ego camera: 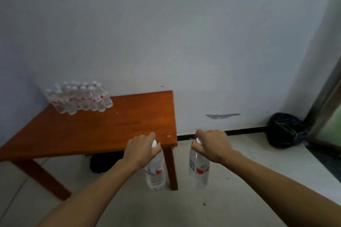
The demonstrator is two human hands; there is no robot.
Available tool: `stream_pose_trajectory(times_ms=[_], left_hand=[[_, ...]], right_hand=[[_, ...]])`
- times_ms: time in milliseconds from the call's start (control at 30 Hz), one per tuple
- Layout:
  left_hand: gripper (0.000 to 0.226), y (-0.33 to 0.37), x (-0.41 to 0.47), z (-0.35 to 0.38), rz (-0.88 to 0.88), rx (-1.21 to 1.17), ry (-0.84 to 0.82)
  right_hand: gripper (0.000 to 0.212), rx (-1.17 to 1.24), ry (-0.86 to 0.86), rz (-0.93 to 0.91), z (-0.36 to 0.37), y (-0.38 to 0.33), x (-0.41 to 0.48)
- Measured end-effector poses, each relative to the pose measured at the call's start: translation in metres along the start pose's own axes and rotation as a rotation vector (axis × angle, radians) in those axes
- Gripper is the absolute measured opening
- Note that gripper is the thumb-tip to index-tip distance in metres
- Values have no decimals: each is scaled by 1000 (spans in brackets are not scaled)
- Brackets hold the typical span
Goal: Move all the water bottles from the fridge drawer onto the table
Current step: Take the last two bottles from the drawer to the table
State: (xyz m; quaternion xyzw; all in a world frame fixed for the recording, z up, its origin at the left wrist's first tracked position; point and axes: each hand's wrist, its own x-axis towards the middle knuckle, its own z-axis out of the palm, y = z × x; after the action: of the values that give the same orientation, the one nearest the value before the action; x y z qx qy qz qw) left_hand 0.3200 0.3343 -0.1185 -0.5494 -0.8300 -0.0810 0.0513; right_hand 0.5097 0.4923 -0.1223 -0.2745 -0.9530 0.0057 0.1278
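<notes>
My left hand (141, 150) grips 1 water bottle (156, 171) by its neck, hanging at the table's (103, 131) near right corner. My right hand (212, 145) grips another bottle (199, 167) just right of the table. A cluster of bottles (79, 97) stands on its far left.

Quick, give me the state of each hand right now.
Left hand: closed around the neck of a water bottle, carried in the air.
Right hand: closed around the neck of a second water bottle, also carried.
</notes>
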Motion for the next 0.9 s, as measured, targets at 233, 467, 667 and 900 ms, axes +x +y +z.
stream_pose_trajectory(times_ms=[233,467,667,900], left_hand=[[26,-103,57,0,-290,18,3],[25,-205,82,6,-478,-7,30],[22,-316,115,25,-487,5,-56],[27,-457,173,27,-441,-25,-72]], right_hand=[[36,103,-21,-177,51,-33,167],[30,175,-124,-307,96,-90,278],[33,151,-167,-324,146,-148,370],[35,137,-176,-196,188,-229,480]])
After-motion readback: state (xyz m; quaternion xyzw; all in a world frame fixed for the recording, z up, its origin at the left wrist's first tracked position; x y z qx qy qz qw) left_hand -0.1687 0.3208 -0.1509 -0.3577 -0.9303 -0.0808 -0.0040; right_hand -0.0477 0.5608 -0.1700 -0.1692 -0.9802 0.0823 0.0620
